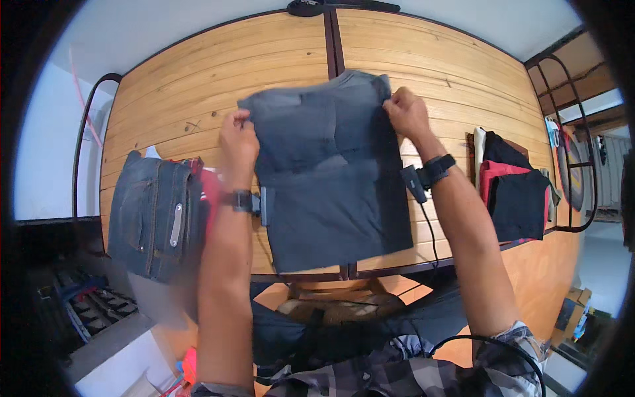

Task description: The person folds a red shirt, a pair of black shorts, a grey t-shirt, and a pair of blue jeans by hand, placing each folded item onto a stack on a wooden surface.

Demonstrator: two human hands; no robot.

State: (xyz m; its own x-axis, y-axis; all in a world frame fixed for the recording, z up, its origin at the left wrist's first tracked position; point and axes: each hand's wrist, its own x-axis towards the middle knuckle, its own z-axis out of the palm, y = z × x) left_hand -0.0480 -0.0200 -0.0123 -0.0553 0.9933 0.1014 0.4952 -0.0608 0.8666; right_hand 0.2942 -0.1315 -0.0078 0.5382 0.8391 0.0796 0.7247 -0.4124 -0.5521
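A dark grey cloth garment point(317, 198) lies spread over the wooden slats before me, its upper part creased and its lower edge near the table's front. Its exact kind is hard to tell. At the upper left edge, my left hand point(240, 141) pinches the cloth, slightly blurred. Higher up on the other side, my right hand point(408, 113) grips the top right corner between thumb and fingers. Each wrist wears a black strap with a small device; a cable hangs from the right device point(413, 183).
Folded blue jeans point(154, 213) lie on other clothes at the left of the wooden table point(198, 69). A stack of folded black and red clothes point(518, 201) sits at the right. Metal rails point(588, 149) rise at both ends. A black object point(307, 7) lies beyond the far edge.
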